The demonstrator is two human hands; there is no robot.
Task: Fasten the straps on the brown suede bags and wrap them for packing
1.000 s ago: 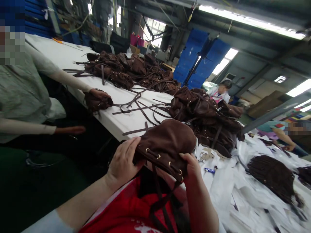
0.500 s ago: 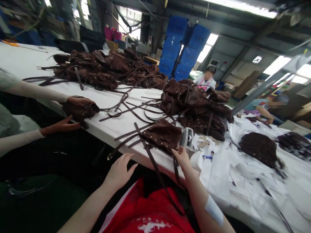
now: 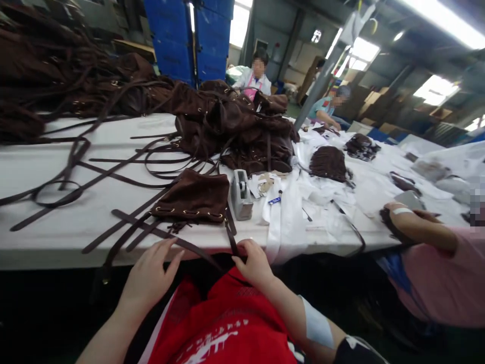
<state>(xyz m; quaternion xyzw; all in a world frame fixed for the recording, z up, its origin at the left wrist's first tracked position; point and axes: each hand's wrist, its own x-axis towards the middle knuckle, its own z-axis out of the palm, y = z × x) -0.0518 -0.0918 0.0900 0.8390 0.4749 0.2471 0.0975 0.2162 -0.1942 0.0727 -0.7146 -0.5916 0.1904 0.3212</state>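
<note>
From the head view, my left grip [image 3: 149, 273], fingers spread, was at the edge of the white counter [image 3: 45, 247]. My right grip [image 3: 253, 265] met a dark strap [image 3: 231, 237]; whether it pinched it, I could not tell. Just beyond and between both lay a brown drawstring bag [image 3: 193, 189], its cord [image 3: 165, 211] laced through the eyelets [image 3: 221, 216], that part apparently done. Straps [image 3: 108, 232] ahead of my left grip lay loose, seemingly left unfastened. Farther ahead rose heaped bags [image 3: 242, 126], their stage unclear.
</note>
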